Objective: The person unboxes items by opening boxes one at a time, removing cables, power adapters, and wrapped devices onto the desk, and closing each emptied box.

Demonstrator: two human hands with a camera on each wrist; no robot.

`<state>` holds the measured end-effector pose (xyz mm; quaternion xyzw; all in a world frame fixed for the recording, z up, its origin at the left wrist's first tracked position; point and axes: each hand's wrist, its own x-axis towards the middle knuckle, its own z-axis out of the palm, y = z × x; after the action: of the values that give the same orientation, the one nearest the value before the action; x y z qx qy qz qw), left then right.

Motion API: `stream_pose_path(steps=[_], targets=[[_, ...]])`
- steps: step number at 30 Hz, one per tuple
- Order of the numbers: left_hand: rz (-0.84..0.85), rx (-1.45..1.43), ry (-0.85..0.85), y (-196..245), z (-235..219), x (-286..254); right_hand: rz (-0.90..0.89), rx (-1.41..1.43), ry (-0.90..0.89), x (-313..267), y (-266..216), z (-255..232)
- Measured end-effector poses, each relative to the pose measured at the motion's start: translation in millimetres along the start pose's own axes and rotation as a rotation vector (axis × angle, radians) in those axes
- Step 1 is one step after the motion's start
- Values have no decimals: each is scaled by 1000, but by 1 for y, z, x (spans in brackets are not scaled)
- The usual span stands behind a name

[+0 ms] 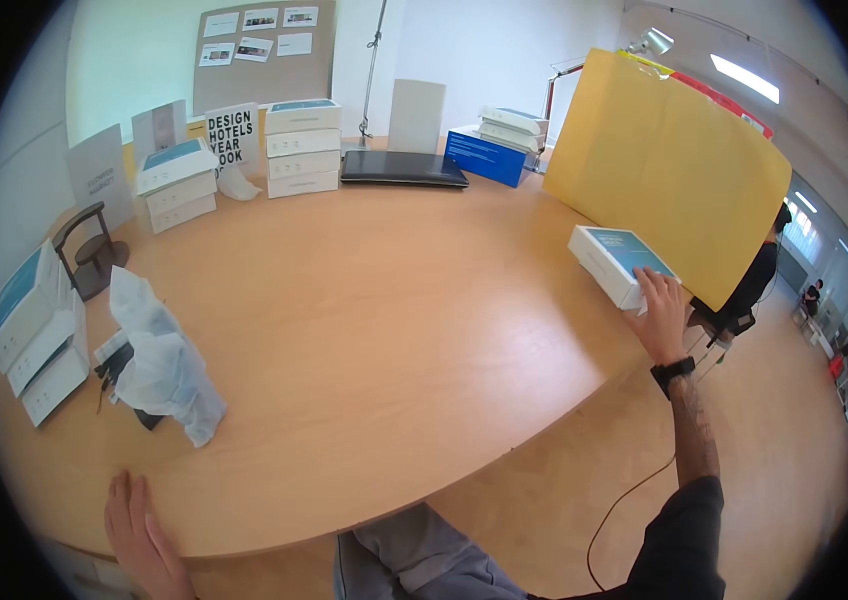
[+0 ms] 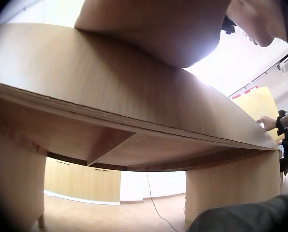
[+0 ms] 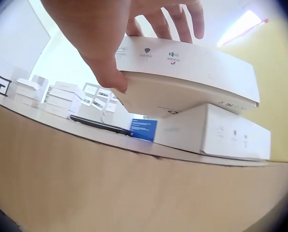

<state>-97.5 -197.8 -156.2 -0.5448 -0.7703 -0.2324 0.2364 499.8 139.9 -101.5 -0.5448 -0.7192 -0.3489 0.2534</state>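
At the table's right side my right hand grips a flat white box with a teal top. In the right wrist view the thumb lies at the lower edge of that white box, and the other fingers reach over its top. The box sits tilted, one side overlapping a second white box beneath it. My left hand rests at the front left edge of the table, fingers straight and holding nothing. Nearest to it stands a crumpled white plastic bag with dark items beside it.
Stacks of white boxes stand at the left and back. A black laptop and a blue box lie behind. A large yellow panel rises just beyond my right hand. A small dark chair model stands left.
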Motion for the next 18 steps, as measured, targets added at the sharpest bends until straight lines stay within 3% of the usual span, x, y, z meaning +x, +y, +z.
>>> stream_pose_path(steps=[3,4,7,11,15,18], targets=[[13,12,-81,-5,0,-4,-134,108,59,0,-37,-30],[-55,-13,-109,0,0,-6,-169,134,115,1,-51,-40],[-116,-32,-134,3,0,-7,-162,366,93,-2,-92,-64],[-116,-35,-113,3,1,-6,-367,485,9,-9,-146,-89],[-109,1,-128,4,-1,-6,-518,515,-2,-18,-193,-108],[-96,10,-97,3,2,-6,-740,386,-1,-27,-220,-114]])
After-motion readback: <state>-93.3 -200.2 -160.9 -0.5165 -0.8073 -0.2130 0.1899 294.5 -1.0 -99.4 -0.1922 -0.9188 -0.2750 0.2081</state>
